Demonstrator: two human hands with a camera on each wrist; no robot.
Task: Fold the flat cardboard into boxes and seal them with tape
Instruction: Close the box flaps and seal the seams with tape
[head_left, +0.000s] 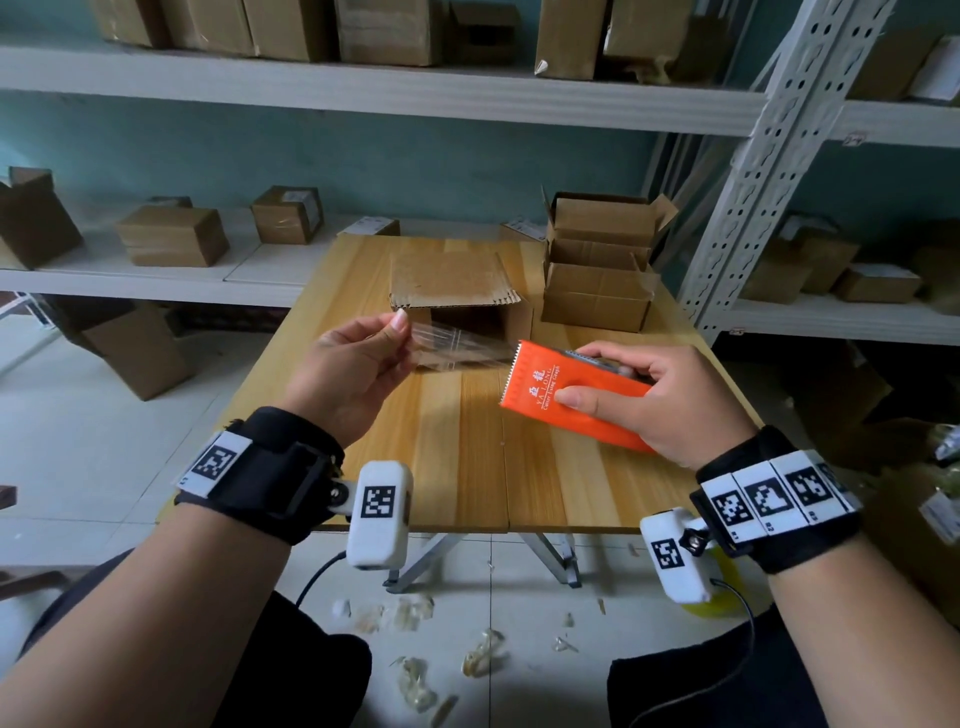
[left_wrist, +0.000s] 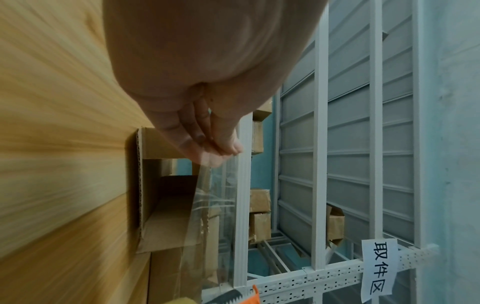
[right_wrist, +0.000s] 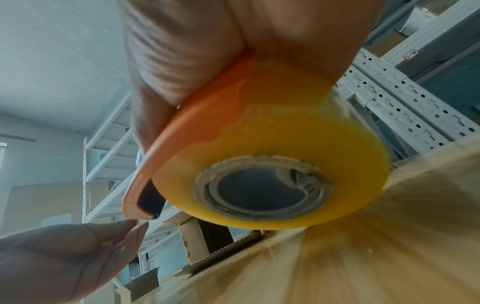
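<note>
1. A storeroom with white metal shelves (head_left: 395, 93) carrying brown cartons surrounds a wooden tabletop (head_left: 467, 447); tape scraps litter the floor beneath it.
2. On the far middle of the tabletop lies the box (head_left: 457, 291) being worked on, tipped on its side, its open end facing the person and one flap held level above the opening. A stack of finished boxes (head_left: 597, 270) stands just beside it on the right.
3. The right hand (head_left: 654, 400) grasps the orange tape cutter (head_left: 566, 395), thumb pressed on its top face; the right wrist view shows the yellowish tape roll (right_wrist: 272, 164) seated under it.
4. The left hand (head_left: 353, 369) pinches the free end of the clear tape strip (head_left: 457, 348) between thumb and fingers (left_wrist: 205, 142).
5. The strip is stretched left to right between the two hands, hanging in front of the box's open end and apart from it.
6. The box lies straight ahead of both hands, the left hand somewhat nearer. Likely next, the flaps need closing before the strip can go on.
</note>
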